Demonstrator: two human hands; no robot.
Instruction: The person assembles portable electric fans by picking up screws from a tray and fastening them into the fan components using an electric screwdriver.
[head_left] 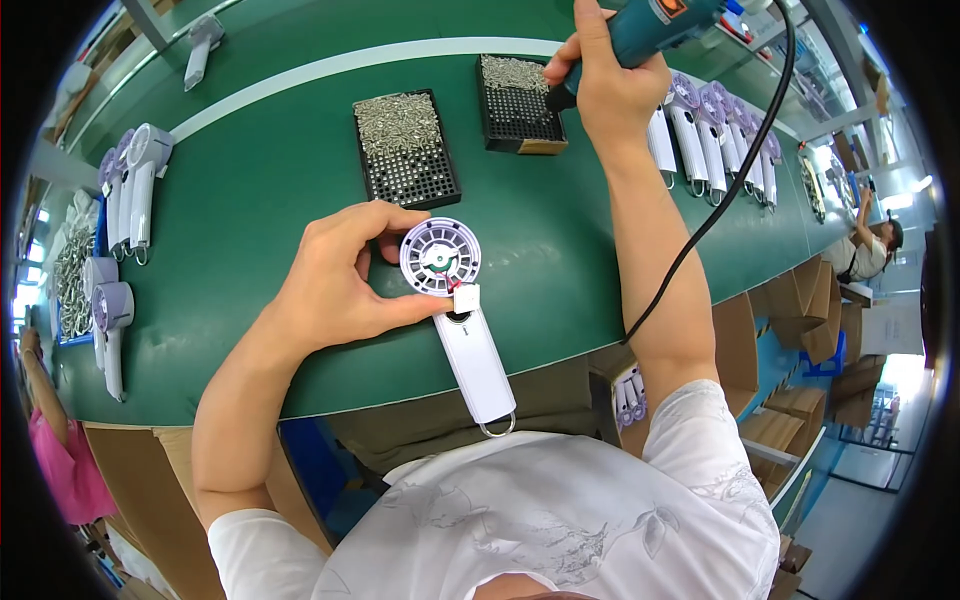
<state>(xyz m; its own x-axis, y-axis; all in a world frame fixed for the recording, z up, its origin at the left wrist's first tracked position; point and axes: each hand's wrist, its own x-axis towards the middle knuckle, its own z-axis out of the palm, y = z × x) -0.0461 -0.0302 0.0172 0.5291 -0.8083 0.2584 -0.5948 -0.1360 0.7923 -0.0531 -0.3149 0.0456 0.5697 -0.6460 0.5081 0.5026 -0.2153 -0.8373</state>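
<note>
My left hand (345,275) is closed around the head of a white and lilac handheld fan (478,368), thumb low and fingers behind. The fan's round head is open at the front, showing a slotted ring, a green centre and red wires; its handle points toward me and ends in a metal loop. A small white square piece (466,298) sits at the neck, by my thumb tip. Up at the far right, my right hand (622,95) grips a teal electric screwdriver (645,32). Its dark tip end is over the right-hand black screw tray (515,112).
Another black screw tray (408,145) lies beyond the fan on the green table (270,170). White and lilac fans stand at the right (712,150) and left (130,195). A black cable (700,225) hangs across my right forearm. Other people are at both sides.
</note>
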